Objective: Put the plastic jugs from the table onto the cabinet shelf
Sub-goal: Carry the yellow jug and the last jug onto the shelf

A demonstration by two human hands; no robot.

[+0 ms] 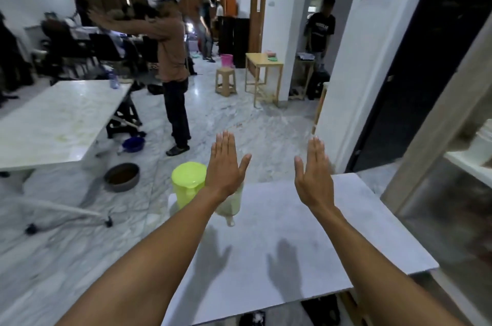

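Both of your hands, the left hand (226, 165) and the right hand (314, 173), were spread flat and empty above the table (306, 232), no jug yet grasped, so your next move was probably to take the green jug (187, 183) or the pale jug (230, 204) at the table's far-left corner.

green jug (187, 183) far-left, tabletop (346, 232) otherwise bare

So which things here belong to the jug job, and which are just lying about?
Belongs to the job:
- green jug on the table
- pale jug, partly behind the left hand
- cabinet shelf at right
- right hand, open and empty

Just lying about:
- blue basin on the floor
- grey bowl on the floor
- plastic stool
- pink bucket
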